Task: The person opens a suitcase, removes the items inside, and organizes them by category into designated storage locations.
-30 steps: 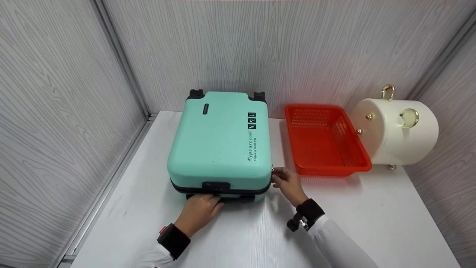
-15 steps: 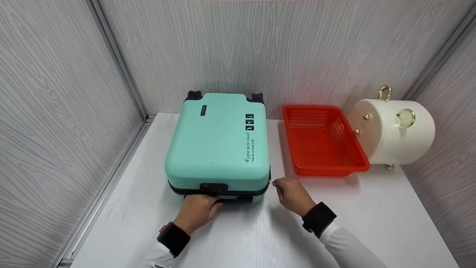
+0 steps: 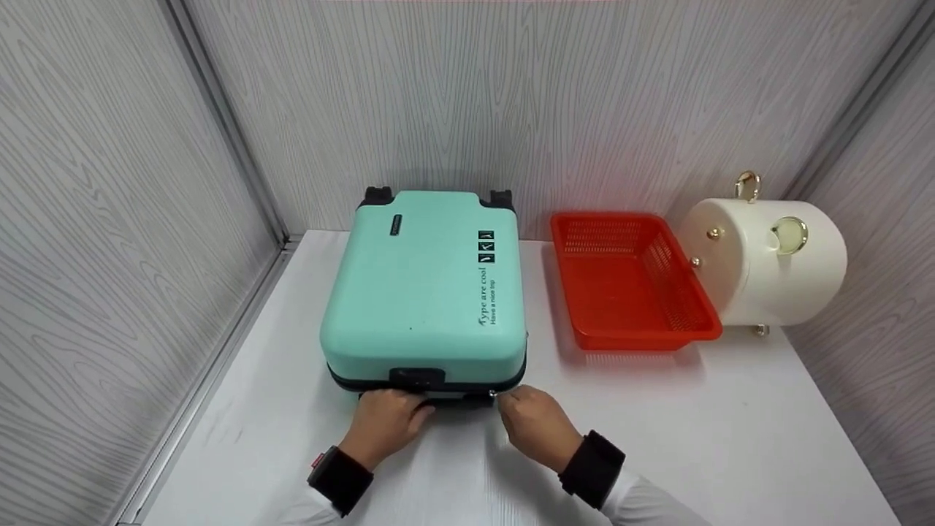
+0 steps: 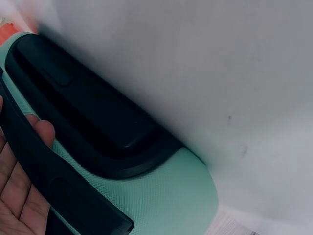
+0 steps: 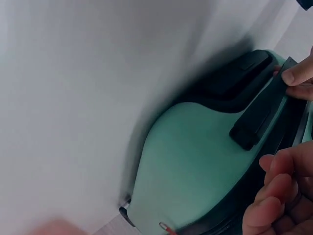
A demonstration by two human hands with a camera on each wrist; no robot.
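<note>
A mint-green hard-shell suitcase [image 3: 427, 299] lies flat on the white table, its black wheels at the far end. At the near side my left hand [image 3: 386, 425] grips the black carry handle [image 4: 54, 171], fingers passing under it in the left wrist view. My right hand [image 3: 539, 429] is at the near right corner and pinches a small silver zipper pull [image 3: 493, 394] on the black zip seam. In the right wrist view the right fingers [image 5: 274, 200] are curled, and the pull is hidden. Above the handle sits a black lock [image 3: 417, 377].
A red plastic basket [image 3: 584, 341] stands right of the suitcase. Beside it lies a cream rounded case [image 3: 792, 281] with gold fittings. Wood-grain panels [image 3: 438, 95] enclose the table at the back and sides.
My right hand has drawn the zipper pull from the suitcase's right side round the corner to the near side. The left hand stays on the handle.
</note>
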